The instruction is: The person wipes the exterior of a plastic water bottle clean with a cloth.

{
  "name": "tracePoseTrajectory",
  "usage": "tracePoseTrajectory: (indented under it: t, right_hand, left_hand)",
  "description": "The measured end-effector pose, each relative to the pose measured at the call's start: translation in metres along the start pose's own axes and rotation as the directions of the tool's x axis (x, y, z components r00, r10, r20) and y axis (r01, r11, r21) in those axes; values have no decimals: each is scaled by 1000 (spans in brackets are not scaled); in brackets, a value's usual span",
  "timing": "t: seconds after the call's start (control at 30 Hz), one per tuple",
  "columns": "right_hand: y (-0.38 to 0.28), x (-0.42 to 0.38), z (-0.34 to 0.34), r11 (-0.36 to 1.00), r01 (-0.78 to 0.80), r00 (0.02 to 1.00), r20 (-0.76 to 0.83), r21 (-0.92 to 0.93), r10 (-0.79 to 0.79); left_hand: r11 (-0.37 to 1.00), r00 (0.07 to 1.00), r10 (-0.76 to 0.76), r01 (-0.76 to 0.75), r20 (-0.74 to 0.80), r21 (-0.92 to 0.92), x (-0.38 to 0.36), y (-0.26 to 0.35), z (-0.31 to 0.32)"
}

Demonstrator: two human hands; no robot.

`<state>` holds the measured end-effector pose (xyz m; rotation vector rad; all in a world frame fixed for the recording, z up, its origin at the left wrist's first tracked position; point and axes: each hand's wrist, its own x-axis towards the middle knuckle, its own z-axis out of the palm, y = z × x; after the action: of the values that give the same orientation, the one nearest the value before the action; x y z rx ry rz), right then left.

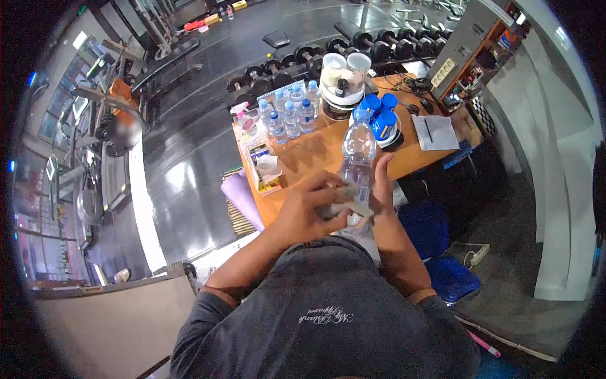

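A large clear plastic bottle (359, 146) with a pale blue cap stands upright in front of my chest, over the near edge of the table. My right hand (382, 189) is wrapped round its right side, thumb pointing up. Bunched in the curled fingers of my left hand (308, 207) is a greyish cloth (341, 201), pressed against the bottle's lower left side. Part of the bottle's base is hidden behind the cloth and fingers.
On the wooden table (303, 161) are several small water bottles (291, 119), blue-lidded containers (384, 125), a white tub (343, 88) and paper (437, 132). A blue chair (451, 278) stands to the right. Dumbbells (259, 82) line a rack beyond.
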<state>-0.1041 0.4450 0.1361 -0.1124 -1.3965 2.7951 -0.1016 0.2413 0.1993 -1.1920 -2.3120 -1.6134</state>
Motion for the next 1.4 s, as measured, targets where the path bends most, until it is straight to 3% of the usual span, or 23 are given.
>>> tracePoseTrajectory:
  t: [0.2, 0.23, 0.33, 0.4, 0.47, 0.53, 0.57, 0.63, 0.73, 0.77, 0.87, 0.9, 1.0, 1.1, 1.23, 1.27, 1.33, 1.4]
  right_hand:
    - [12, -7, 11, 994, -47, 996, -85, -94, 39]
    - [14, -3, 13, 994, -23, 995, -100, -104, 13]
    - [-5, -3, 10, 998, -60, 998, -23, -19, 60]
    - [-3, 9, 2, 1000, 6, 995, -95, -30, -9]
    - [-12, 4, 2, 999, -28, 999, -22, 15, 28]
    - [-12, 4, -2, 985, -105, 993, 62, 137, 97]
    - [-7, 9, 6, 998, -24, 992, -125, 54, 30]
    - [3, 11, 5, 1000, 23, 992, -122, -5, -23]
    - [-5, 9, 9, 990, 112, 991, -70, -83, -118]
    - [-9, 9, 12, 985, 145, 987, -49, -93, -150]
    - [-19, 8, 12, 963, 177, 980, -50, -203, -191]
    - [-26, 4, 15, 967, 162, 984, -46, -197, -174]
    - [-33, -3, 11, 991, 77, 996, -26, -107, -80]
    - [-24, 6, -5, 995, 57, 998, 44, -79, -53]
    - [-33, -7, 31, 992, -65, 998, -12, 111, 67]
    - [-32, -11, 31, 998, -57, 998, 13, 37, 56]
    - [-30, -16, 31, 993, -35, 997, 68, -109, 42]
    - [-27, -18, 32, 987, -59, 987, 142, -150, 81]
  left_hand:
    - [986, 981, 30, 2, -190, 164, 37, -15, -14]
    - [967, 986, 77, -38, -146, 253, 36, -14, -11]
    - [996, 993, 6, 5, -122, 86, 10, -1, 6]
    - [999, 999, 39, -39, 0, 3, -12, -3, 9]
    - [997, 994, 54, -48, 95, -64, -22, -1, 7]
    - [1000, 1000, -14, 14, 0, -24, -18, -1, -1]
    - [998, 996, -61, 61, -65, -2, -10, 0, -5]
    - [997, 979, -58, 66, -196, 34, 7, -12, -8]
    - [995, 994, -98, 97, -49, -18, 3, -6, 1]
    - [1000, 996, -29, 29, -89, -3, -4, -1, 8]
    - [982, 995, 14, 4, 94, -190, -29, -6, 5]
    - [979, 985, -19, 54, 172, -199, -35, -5, -2]
    - [936, 977, -129, 177, 172, -305, -47, -11, -17]
    - [895, 959, -272, 283, 83, -345, -55, -19, -21]
    - [860, 918, -387, 326, -87, -392, -49, -28, -22]
    - [859, 903, -408, 331, -133, -390, -43, -28, -25]
    - [897, 921, -317, 215, -224, -385, -22, -29, -34]
    - [967, 935, -177, 107, -308, -232, 12, -23, -44]
